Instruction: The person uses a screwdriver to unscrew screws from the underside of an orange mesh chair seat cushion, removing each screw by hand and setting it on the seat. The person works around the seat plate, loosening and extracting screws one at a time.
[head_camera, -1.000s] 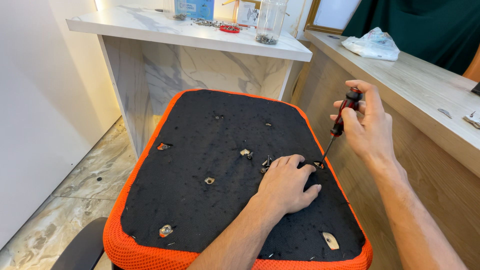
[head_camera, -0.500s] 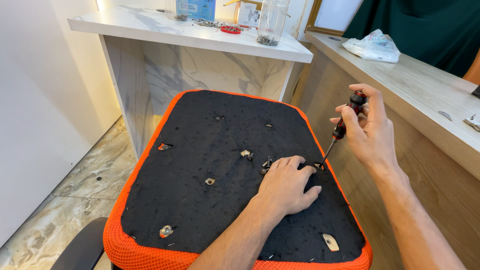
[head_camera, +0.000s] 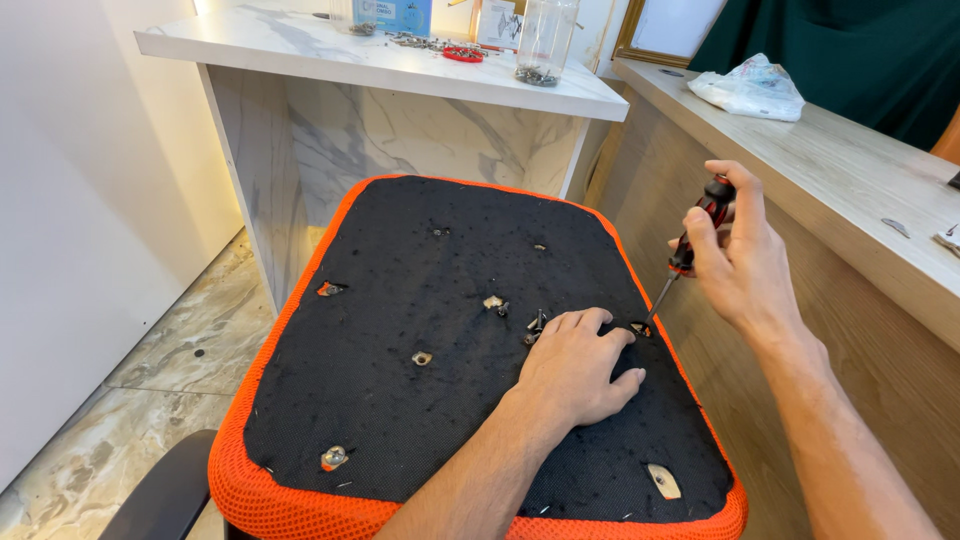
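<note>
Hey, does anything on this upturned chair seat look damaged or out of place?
Yes. The black fabric on the seat's underside is torn open at several spots, such as near the left edge and the near right corner. Loose screws lie beside the left hand.

White marble-look counter (head_camera: 300, 55) at rear: clear plastic jar (head_camera: 545, 40) w/ small metal pieces at bottom, red ring (head_camera: 463, 54), scattered screws (head_camera: 410, 41), blue box (head_camera: 405, 14). Wooden counter (head_camera: 840, 190) at right: crumpled clear plastic bag (head_camera: 750, 88). Dark green curtain (head_camera: 860, 50) behind. Marble tile floor (head_camera: 110, 420) seen at left.
</note>
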